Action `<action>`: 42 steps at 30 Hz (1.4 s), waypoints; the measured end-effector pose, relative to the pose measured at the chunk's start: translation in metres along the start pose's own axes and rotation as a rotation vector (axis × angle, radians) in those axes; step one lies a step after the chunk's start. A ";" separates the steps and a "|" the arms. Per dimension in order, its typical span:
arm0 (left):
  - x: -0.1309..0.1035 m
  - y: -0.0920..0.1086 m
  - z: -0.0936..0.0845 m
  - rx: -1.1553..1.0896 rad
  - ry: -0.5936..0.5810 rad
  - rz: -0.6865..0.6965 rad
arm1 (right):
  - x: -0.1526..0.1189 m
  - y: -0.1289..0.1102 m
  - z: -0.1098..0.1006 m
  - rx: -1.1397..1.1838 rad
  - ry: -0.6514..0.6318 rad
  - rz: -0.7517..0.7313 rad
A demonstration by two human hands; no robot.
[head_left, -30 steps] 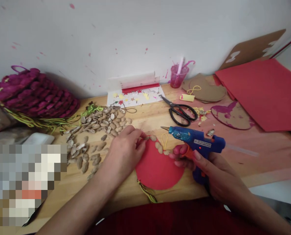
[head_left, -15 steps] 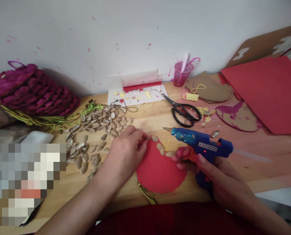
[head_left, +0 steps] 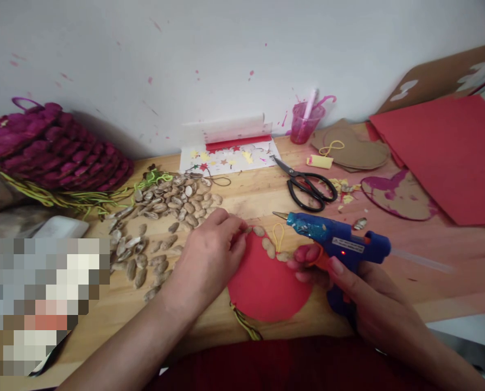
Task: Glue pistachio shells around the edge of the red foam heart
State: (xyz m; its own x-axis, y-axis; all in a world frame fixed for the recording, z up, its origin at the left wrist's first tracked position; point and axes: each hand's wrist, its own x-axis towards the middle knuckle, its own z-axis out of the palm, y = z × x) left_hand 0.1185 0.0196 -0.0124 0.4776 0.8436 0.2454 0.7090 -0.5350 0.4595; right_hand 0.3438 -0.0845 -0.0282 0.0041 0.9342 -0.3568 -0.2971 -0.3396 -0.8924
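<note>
A red heart-shaped piece point(head_left: 266, 290) lies on the wooden table, with several peanut shells point(head_left: 268, 247) along its upper edge and a yellow loop at its notch. My left hand point(head_left: 215, 244) rests at the upper left edge of the heart, fingers pinched together on a peanut shell there that is mostly hidden. My right hand point(head_left: 360, 288) is wrapped round a blue glue gun point(head_left: 332, 233), its red light lit and nozzle pointing left above the heart. The fingertips of that hand are near the heart's right edge. Green strings point(head_left: 245, 323) hang from its lower left.
Loose peanut shells point(head_left: 171, 203) spread left of the heart. Black scissors point(head_left: 309, 187) lie behind the glue gun. Farther back are a pink cup point(head_left: 306, 122), star cut-outs on white paper point(head_left: 185, 160), cardboard hearts point(head_left: 358, 146) and red sheets point(head_left: 449, 157). A purple shell-covered piece point(head_left: 63, 152) stands at left.
</note>
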 end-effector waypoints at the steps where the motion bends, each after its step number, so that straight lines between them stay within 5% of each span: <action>1: 0.000 0.000 0.000 0.004 0.003 0.002 | 0.000 0.000 0.001 0.004 0.001 0.000; 24: -0.001 0.001 0.001 -0.001 0.001 0.012 | 0.000 -0.002 0.002 0.003 0.017 0.010; 36: -0.006 -0.005 -0.008 -0.175 -0.093 -0.121 | 0.001 -0.003 0.005 0.030 0.027 -0.025; 42: -0.006 -0.003 -0.003 -0.096 0.054 -0.042 | 0.002 -0.003 0.006 0.008 0.037 -0.023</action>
State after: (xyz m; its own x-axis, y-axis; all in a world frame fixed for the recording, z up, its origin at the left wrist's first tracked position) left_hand 0.1119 0.0165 -0.0130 0.4180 0.8680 0.2681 0.6739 -0.4941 0.5493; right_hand 0.3393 -0.0812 -0.0242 0.0466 0.9371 -0.3460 -0.3043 -0.3166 -0.8984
